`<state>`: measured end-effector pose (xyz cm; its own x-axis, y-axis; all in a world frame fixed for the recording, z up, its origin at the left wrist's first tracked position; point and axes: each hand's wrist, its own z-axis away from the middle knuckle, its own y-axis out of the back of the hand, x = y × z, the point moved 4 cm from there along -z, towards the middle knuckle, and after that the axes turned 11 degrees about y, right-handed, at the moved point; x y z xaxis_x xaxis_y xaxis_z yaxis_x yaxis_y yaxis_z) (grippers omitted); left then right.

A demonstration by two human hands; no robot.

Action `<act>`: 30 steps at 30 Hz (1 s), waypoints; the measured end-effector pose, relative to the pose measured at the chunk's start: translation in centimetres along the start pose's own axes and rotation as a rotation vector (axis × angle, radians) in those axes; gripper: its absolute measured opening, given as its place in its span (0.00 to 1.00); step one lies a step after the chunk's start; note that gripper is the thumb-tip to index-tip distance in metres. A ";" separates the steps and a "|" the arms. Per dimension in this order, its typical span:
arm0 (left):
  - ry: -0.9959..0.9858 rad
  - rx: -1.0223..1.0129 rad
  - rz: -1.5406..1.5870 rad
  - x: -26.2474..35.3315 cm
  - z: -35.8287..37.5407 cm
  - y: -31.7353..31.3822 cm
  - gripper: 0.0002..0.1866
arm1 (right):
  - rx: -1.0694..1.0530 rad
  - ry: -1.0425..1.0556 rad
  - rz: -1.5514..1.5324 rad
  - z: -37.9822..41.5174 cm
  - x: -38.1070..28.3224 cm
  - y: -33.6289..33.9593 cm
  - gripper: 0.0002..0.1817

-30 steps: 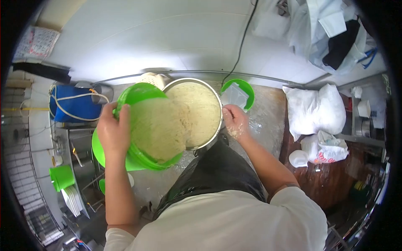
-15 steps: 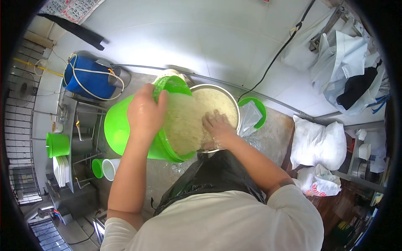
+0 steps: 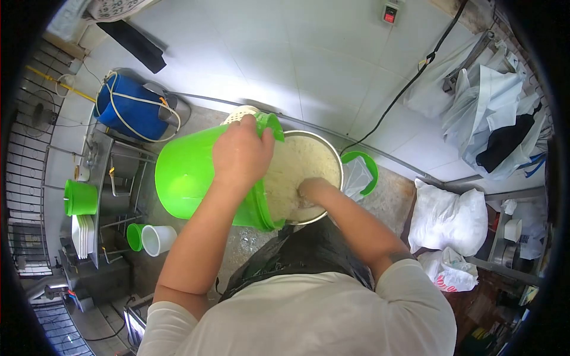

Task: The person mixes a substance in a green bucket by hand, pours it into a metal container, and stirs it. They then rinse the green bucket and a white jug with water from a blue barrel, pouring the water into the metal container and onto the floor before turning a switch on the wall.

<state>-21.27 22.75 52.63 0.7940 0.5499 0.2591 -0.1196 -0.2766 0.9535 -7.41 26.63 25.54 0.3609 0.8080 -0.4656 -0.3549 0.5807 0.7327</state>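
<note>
A large green bucket (image 3: 190, 169) lies tilted on its side, its mouth over a round metal container (image 3: 341, 172). My left hand (image 3: 242, 151) grips the bucket's upper rim. A pale, wet, grainy mass (image 3: 303, 157) spans the bucket's mouth and the metal container. My right hand (image 3: 317, 193) is partly sunk in this mass near the container's right side, with its fingers hidden.
A small green bucket (image 3: 371, 172) with clear plastic stands right of the container. Blue barrel (image 3: 133, 110) with a hose at upper left. White sacks (image 3: 448, 216) lie at right. A white bucket (image 3: 159, 240) and metal sink frame (image 3: 104, 207) are at left.
The green bucket has tipped further over the metal container, and my left hand has moved right with it. My right hand, earlier spread on the mass, has sunk into it.
</note>
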 end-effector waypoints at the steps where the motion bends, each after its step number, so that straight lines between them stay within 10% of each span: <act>1: 0.010 -0.022 0.000 0.1 -0.1 0.0 0.20 | 0.030 0.009 -0.041 1.0 -0.3 1.0 0.20; 5: -0.007 0.003 0.033 -0.2 -0.1 0.0 0.20 | 0.254 0.111 0.037 3.2 -3.4 5.0 0.16; 10: -0.012 -0.003 0.043 -0.3 0.1 0.3 0.20 | 0.583 0.235 -0.302 -0.7 -10.3 5.1 0.36; 13: -0.013 0.006 0.058 -1.1 0.4 0.4 0.20 | 0.513 0.425 0.058 -3.0 -12.8 4.8 0.44; 19: -0.004 0.030 0.086 -3.3 -0.2 1.3 0.22 | 0.324 0.061 0.217 -5.8 -11.3 4.0 0.36; 22: 0.013 0.035 0.114 -4.2 -0.5 1.7 0.22 | 0.166 -0.105 -0.276 -4.8 -7.7 4.8 0.28; 30: 0.095 0.026 0.248 -8.5 -2.0 2.5 0.25 | 0.771 -0.049 -0.336 5.4 -3.9 9.1 0.33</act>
<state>-29.50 18.96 53.13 0.6830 0.5339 0.4984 -0.2868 -0.4316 0.8553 -7.40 28.22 36.68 0.3855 0.5888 -0.7105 0.4602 0.5447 0.7011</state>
